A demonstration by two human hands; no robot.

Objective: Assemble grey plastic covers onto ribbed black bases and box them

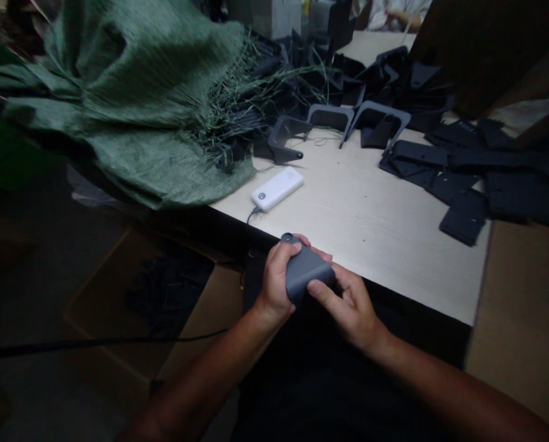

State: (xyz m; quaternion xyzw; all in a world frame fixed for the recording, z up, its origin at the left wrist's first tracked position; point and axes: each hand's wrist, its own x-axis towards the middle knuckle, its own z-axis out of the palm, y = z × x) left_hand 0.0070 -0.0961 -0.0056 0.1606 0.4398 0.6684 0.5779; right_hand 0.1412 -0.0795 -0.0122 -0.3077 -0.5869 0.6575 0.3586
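A dark grey plastic part with a rounded edge and a small round hole at its top corner is held just off the table's front edge. Around its left side wraps my left hand, the thumb lying on its face. My right hand grips its lower right side, thumb in front and fingers partly hidden behind. Beyond the part, a white power bank with a cable lies on the pale table.
Dark bent brackets stand at the back. Flat black parts are piled at the right. A green woven sack covers the left. An open cardboard box with dark parts sits below left. A person's hand shows far back.
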